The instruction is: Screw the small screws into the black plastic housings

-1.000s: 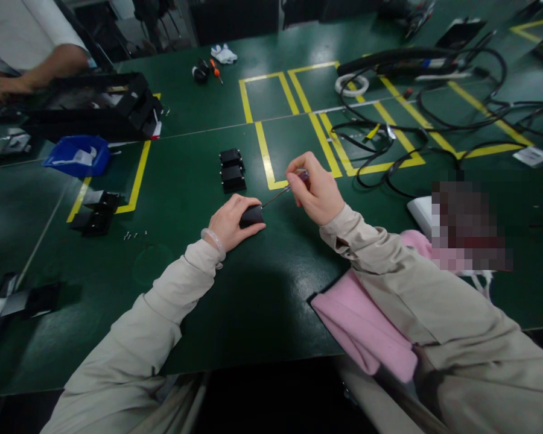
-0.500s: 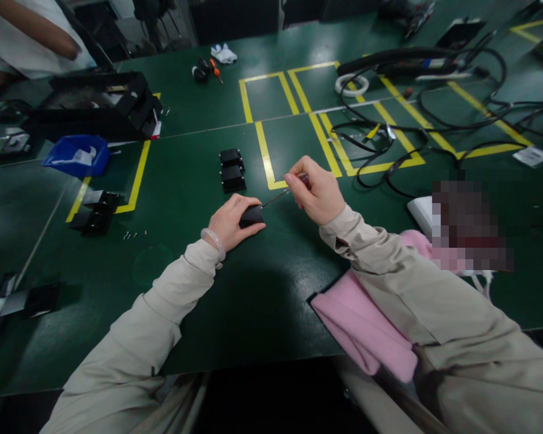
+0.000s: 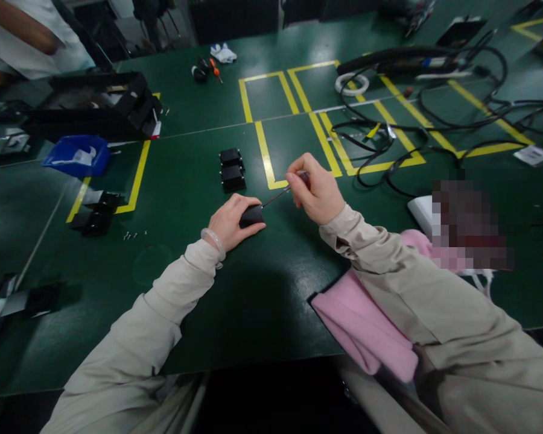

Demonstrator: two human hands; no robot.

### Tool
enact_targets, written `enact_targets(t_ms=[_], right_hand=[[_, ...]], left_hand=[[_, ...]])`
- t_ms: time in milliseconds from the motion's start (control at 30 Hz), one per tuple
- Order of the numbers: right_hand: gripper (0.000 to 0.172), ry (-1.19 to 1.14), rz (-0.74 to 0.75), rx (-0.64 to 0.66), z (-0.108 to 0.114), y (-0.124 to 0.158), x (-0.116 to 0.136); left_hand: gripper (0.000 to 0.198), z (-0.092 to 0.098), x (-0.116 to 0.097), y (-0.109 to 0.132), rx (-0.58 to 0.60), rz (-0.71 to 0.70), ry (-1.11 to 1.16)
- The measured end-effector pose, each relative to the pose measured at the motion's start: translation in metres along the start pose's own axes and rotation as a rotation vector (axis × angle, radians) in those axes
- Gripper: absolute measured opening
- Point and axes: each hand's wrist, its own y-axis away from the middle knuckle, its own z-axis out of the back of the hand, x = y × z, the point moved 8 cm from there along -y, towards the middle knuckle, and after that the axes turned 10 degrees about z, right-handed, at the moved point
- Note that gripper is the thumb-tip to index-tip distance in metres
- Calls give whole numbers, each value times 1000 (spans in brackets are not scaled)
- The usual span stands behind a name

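My left hand (image 3: 230, 223) grips a small black block (image 3: 252, 216) on the green table (image 3: 253, 283), thumb and fingers on opposite sides. My right hand (image 3: 315, 190) is closed round the handle of a screwdriver (image 3: 278, 196); its thin shaft slants down to the left, its tip at the block's right edge. Just behind the held block, two similar black blocks (image 3: 232, 169) stand close together. Off to the left lie several small screws (image 3: 134, 234) beside more black parts (image 3: 95, 220).
A black bin (image 3: 90, 108) and blue tray (image 3: 79, 154) stand at the left, near a person's arm (image 3: 25, 24). Black cables (image 3: 402, 129) and a white tape roll (image 3: 352, 85) lie back right. Pink cloth (image 3: 366, 325) is under my right forearm.
My right hand has shifted very slightly with the screwdriver. The person's arm at the back left has moved a little to the left.
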Motion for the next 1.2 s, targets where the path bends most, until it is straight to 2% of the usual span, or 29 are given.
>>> enact_targets(t_ms=[100,300,533,767,1067,1200], right_hand=[[19,-30,3,7,-2,0,0],[33,41,10,-20,2,-1,-3],[29,-36,-44,-3,-2,0,-7],[38,-6,-62,-18,1,-1,-8],[38,0,-74,-27,1,-1,-8],[31,-30,-65,-15,-1,0,-7]], left_hand=[[40,0,0,0,-3,-10,3],[40,-1,0,0,-1,-7,6],[40,-1,1,0,-9,-5,-7],[40,0,1,1,-18,-14,2],[39,0,0,0,-17,-12,-5],[40,0,0,0,-19,-6,-10]])
